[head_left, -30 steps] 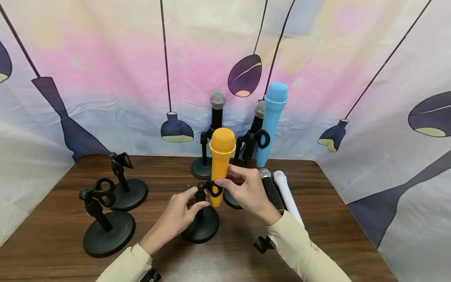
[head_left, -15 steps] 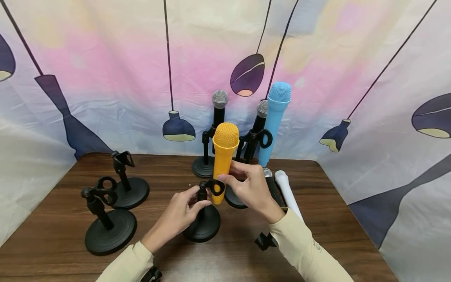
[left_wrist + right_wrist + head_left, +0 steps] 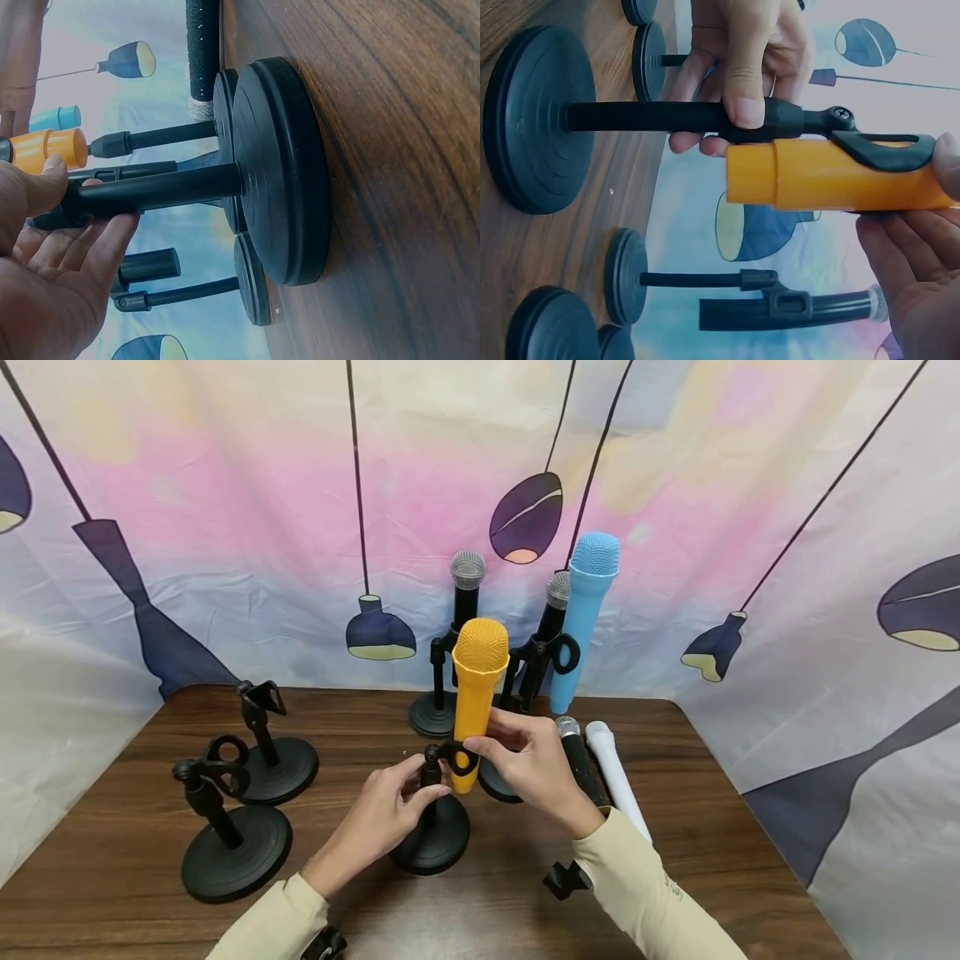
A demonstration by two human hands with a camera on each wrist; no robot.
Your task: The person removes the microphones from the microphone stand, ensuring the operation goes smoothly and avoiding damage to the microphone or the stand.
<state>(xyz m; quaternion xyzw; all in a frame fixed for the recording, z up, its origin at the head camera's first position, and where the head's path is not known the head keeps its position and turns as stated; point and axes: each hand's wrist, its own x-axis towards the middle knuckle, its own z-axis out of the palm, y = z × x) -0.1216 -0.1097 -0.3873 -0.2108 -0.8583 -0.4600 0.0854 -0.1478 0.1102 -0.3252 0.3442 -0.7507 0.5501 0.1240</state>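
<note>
My left hand (image 3: 382, 810) grips the post of a black desktop microphone stand (image 3: 433, 839), just below its clip. A yellow microphone (image 3: 474, 693) stands nearly upright in that stand's ring clip (image 3: 462, 758). My right hand (image 3: 534, 764) holds the microphone's handle between thumb and fingers, at the clip. In the right wrist view, the clip wraps round the yellow handle (image 3: 817, 176), and its lower end sticks out beside the post. The left wrist view shows the left fingers round the post (image 3: 165, 190), above the round base (image 3: 281, 172).
Two black stands (image 3: 236, 852) with bare clips stand at the left. Behind are a black microphone (image 3: 467, 597) on a stand, another black microphone (image 3: 555, 610) on a stand, and a blue microphone (image 3: 588, 618). A black microphone (image 3: 581, 764) and a white microphone (image 3: 618, 781) lie right.
The yellow microphone has risen very slightly in the clip with my right hand still on it. My left hand keeps its hold on the stand's post. The head view has shifted a little.
</note>
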